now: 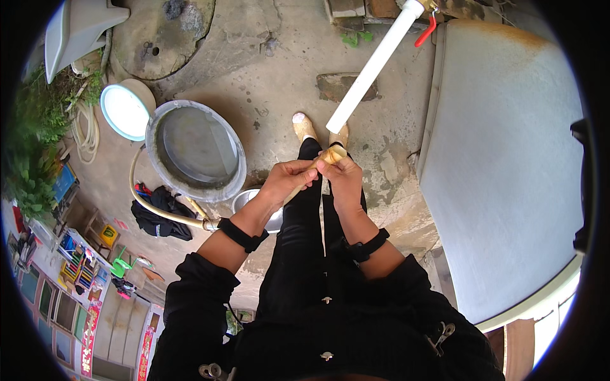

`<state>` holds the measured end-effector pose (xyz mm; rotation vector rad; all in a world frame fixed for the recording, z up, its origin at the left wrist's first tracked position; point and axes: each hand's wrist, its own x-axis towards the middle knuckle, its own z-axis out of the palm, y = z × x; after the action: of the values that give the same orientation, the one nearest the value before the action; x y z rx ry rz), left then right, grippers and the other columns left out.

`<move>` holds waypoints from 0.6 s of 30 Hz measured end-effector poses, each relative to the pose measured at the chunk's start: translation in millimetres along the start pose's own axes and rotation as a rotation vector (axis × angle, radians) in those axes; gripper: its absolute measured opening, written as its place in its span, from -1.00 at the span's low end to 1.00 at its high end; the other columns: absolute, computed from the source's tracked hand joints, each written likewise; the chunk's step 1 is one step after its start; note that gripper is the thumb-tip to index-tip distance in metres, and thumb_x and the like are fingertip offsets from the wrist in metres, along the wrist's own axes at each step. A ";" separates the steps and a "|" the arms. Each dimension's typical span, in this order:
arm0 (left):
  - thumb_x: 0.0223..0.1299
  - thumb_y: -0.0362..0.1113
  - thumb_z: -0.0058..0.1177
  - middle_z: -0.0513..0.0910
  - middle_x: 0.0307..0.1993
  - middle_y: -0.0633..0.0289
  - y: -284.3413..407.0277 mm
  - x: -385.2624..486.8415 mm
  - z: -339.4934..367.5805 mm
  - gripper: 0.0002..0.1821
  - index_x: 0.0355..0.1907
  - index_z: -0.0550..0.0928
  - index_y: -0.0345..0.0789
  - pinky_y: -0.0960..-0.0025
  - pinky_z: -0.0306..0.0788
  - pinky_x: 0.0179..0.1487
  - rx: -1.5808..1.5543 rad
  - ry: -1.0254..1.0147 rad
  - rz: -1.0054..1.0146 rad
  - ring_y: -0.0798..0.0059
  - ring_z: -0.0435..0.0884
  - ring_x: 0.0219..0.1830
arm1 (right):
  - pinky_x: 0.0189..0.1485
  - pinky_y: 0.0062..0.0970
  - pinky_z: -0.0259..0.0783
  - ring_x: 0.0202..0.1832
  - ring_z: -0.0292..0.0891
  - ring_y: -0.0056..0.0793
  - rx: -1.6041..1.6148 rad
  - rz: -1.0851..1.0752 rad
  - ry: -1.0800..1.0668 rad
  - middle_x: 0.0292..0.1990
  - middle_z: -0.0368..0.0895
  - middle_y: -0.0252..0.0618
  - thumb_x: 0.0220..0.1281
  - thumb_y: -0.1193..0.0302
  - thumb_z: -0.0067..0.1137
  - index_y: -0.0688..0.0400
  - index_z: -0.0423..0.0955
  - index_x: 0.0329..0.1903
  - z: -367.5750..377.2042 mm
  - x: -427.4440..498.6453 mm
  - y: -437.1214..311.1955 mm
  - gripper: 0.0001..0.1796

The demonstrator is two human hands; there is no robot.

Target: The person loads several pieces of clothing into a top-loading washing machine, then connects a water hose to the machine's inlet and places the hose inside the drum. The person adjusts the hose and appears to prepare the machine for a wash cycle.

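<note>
My left hand (291, 180) and my right hand (341, 180) meet in front of my legs, both closed on a pale yellowish tube (332, 155), perhaps a hose end; its material is hard to tell. Its wider open end points up and to the right, between my right thumb and fingers. The narrower part runs down and left beneath my left hand. Just beyond my hands, the open lower end of a white plastic pipe (373, 70) hangs over my feet. A metal basin (274, 220) is partly hidden behind my left forearm.
A large grey tub (239, 157) holding water stands at left beside a smaller light-blue-rimmed basin (106, 110). A hose (159, 211) curves past a black garment (164, 224) on the concrete ground. A red-handled valve (425, 31) tops the pipe. A big grey panel (505, 157) fills the right.
</note>
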<state>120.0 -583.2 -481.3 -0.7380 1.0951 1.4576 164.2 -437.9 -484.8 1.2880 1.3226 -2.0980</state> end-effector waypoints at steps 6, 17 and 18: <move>0.14 -0.34 0.17 0.61 -0.38 0.26 -0.3 10.4 10.9 -0.69 -0.08 0.61 -0.44 0.57 0.39 -0.27 0.016 0.078 0.106 0.63 0.49 -0.40 | -0.25 -0.62 0.44 -0.36 0.52 -0.63 -0.160 -0.174 0.014 -0.38 0.62 -0.29 0.07 0.47 0.28 0.31 0.49 -0.25 -1.3 14.7 -7.0 -0.78; 0.18 -0.22 0.16 0.59 -0.50 0.31 0.5 6.3 14.7 -0.75 -0.27 0.67 -0.41 0.60 0.36 -0.41 0.033 0.219 0.135 0.67 0.45 -0.52 | -0.33 -0.58 0.44 -0.45 0.53 -0.62 -0.302 -0.062 0.016 -0.50 0.63 -0.27 -0.08 0.48 0.37 0.30 0.56 -0.30 6.8 28.8 -15.9 -0.74; 0.19 -0.22 0.16 0.59 -0.50 0.30 2.8 7.1 14.8 -0.75 -0.28 0.67 -0.41 0.60 0.36 -0.42 0.028 0.219 0.136 0.67 0.45 -0.52 | -0.34 -0.59 0.43 -0.45 0.53 -0.62 -0.335 -0.066 0.027 -0.50 0.63 -0.28 -0.08 0.49 0.37 0.30 0.56 -0.31 7.4 31.3 -16.9 -0.76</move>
<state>117.9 -566.7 -481.5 -0.8306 1.3528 1.4972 132.5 -430.4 -500.7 1.1453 1.6631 -1.8033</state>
